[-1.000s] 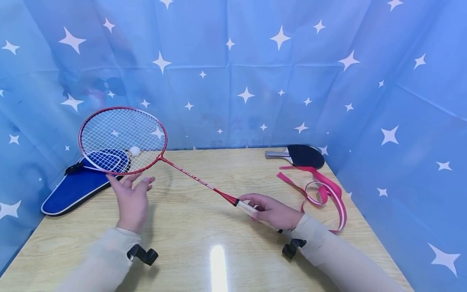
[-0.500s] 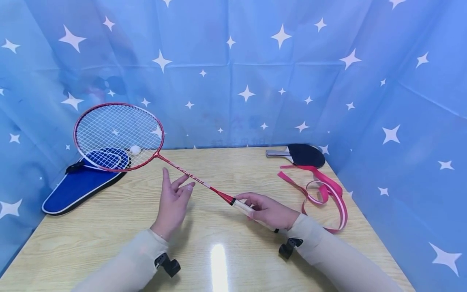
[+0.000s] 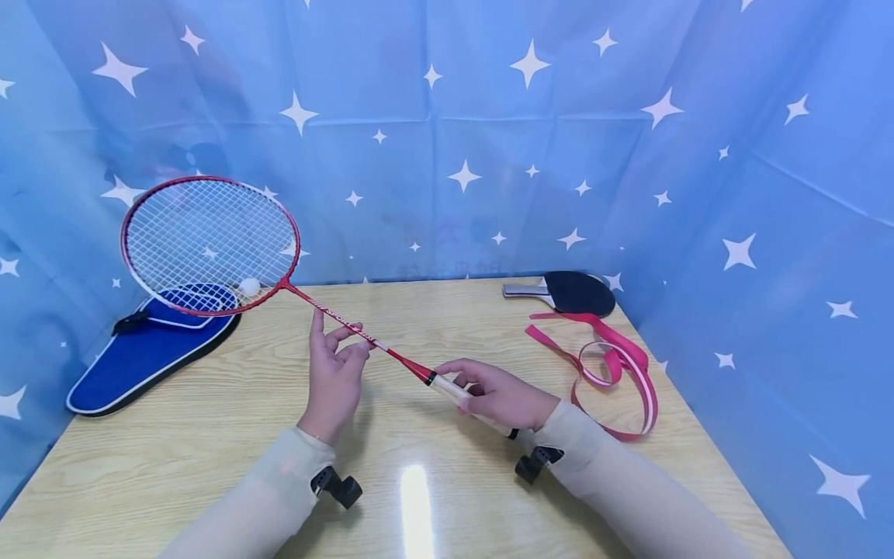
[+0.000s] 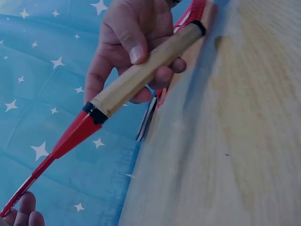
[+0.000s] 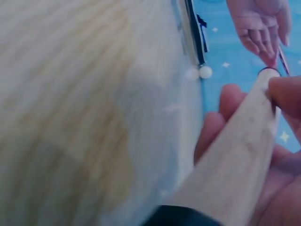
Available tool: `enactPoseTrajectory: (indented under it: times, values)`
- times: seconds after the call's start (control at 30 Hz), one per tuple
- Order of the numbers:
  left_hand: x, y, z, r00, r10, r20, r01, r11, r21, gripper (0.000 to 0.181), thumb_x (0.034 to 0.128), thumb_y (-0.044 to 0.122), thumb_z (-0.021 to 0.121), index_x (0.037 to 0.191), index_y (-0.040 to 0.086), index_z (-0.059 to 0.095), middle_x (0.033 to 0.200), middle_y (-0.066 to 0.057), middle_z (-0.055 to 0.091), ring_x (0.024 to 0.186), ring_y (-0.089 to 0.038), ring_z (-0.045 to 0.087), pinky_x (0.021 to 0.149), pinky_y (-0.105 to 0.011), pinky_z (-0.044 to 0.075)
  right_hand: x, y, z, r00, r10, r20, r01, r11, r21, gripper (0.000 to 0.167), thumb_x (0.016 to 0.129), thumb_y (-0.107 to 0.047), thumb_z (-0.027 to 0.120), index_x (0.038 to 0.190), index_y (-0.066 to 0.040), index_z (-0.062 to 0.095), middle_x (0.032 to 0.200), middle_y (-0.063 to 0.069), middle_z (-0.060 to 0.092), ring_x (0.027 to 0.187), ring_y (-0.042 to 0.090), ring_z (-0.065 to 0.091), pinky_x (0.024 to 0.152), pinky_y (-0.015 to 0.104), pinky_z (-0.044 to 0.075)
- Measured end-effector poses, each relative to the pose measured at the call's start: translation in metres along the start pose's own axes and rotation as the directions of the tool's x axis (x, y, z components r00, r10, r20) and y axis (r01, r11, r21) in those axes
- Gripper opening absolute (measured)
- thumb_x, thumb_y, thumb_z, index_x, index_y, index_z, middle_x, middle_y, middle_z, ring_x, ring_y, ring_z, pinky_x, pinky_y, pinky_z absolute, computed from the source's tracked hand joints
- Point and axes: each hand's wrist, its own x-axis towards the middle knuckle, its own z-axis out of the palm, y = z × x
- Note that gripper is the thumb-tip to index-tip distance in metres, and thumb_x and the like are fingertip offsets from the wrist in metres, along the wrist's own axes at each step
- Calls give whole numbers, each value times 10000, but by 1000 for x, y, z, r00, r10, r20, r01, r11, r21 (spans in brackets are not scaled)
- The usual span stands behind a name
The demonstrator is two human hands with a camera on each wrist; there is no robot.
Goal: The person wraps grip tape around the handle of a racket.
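A red-and-white badminton racket (image 3: 342, 320) is held above the table, its strung head raised to the far left. Around its pale handle (image 4: 146, 70) curl the fingers of my right hand (image 3: 501, 394), thumb on top; the right wrist view shows this grip (image 5: 235, 155) close up. My left hand (image 3: 334, 380) is under the racket's shaft, fingers mostly extended, with fingertips at the shaft. In the left wrist view only the left fingertips (image 4: 26, 212) show at the bottom corner, beside the red shaft.
Behind the strings lie a blue racket case (image 3: 150, 361) and a white ball (image 3: 249, 287). At the back right is a black table tennis bat (image 3: 580, 293), with a loose pink ribbon (image 3: 649, 388) in front. A starry blue curtain (image 3: 391, 194) borders the wooden table (image 3: 230, 435).
My left hand has moved right from the racket head's lower rim to its shaft. The racket has shifted slightly left and up in view, still in my right hand.
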Motion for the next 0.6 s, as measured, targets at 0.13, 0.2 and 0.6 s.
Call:
enactPoseTrajectory:
  times: [0.13,0.2,0.6]
  values:
    - [3,1,0,999,19,-47,-21,999,-35,947,1036,-23,559,1702,278,-43,1301,-87,520,1007,-143,665,917,-196,550,7,-8,5,1000,12,25,-11,1000,-5,591,1010,8,588,1509,-297,501,1189,177,639,899,318,655,705,317,484]
    - [4,1,0,997,26,-68,-30,998,-56,950,1033,-27,566,1701,292,-30,1276,-76,518,984,-144,652,899,-198,549,10,-12,7,999,21,43,-21,1000,-7,585,1014,18,570,1501,-296,488,1202,195,648,931,350,663,713,327,497]
    - [10,3,-2,994,61,-91,-67,995,-73,976,1020,-61,564,1701,322,-21,1256,-100,552,957,-173,654,925,-225,572,28,-27,6,992,38,122,-33,999,-39,635,994,46,607,1477,-348,485,1236,194,658,993,326,742,844,413,555]
